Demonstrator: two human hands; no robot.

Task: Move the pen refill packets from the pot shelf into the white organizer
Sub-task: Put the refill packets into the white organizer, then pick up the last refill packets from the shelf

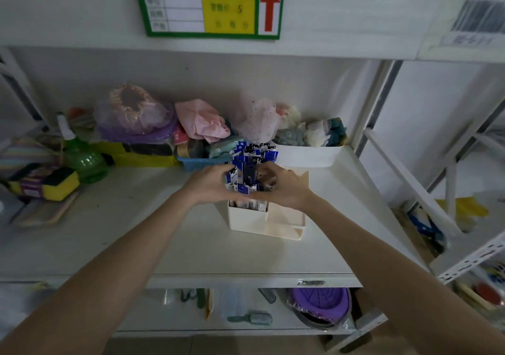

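1. Pen refill packets (251,163) stand bunched upright in the white organizer's (247,219) left compartment.
2. Left hand (207,183) and right hand (284,188) have fingers curled around the bunch, grasping it.
3. Best to press evenly downward so none splay.
4. Behind the organizer on the white shelf (136,231) sit a blue basket (199,163) and a green bottle (82,157).

Pen refill packets (250,163): a thick bundle of blue, white and black sleeves, standing upright, tops fanning out toward 12 o'clock. Lower ends are sitting inside the organizer's tall left compartment, white ends showing just above its rim.

White organizer (247,219): cream-white plastic box, sitting upright on the shelf board at centre. Tall square compartment at 9 o'clock, lower stepped tray section adjoining at 3 o'clock.
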